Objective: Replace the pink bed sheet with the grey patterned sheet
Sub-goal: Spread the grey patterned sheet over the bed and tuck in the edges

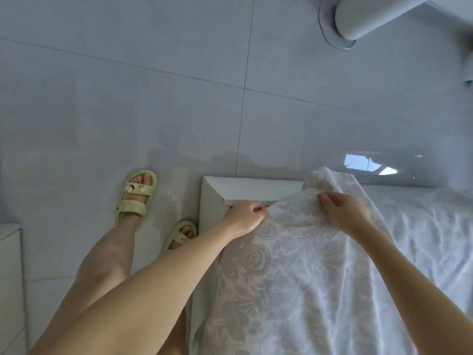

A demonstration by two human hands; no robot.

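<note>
1. The grey patterned sheet [294,265] lies bunched over the bed's corner, centre-right of the frame, its length running toward the bottom edge.
2. The left hand [244,216] pinches its edge beside the white bed frame [217,190]. The right hand [344,210] appears to pinch a fold further right.
3. The frame's bare corner lies up-left of both grips, nearest the left hand.

Fingertips and bed corner lost under the sheet

The grey patterned sheet [294,278] covers the corner of the bed and runs off the bottom edge. The fingertips of the left hand [244,217] vanish at its hem beside the white bed frame [212,198]. Those of the right hand [344,213] curl into a fold. One sandal [181,234] is half hidden behind the left forearm. A white pipe [371,19] and a white cabinet [10,265] are cut by the picture's edges.
</note>
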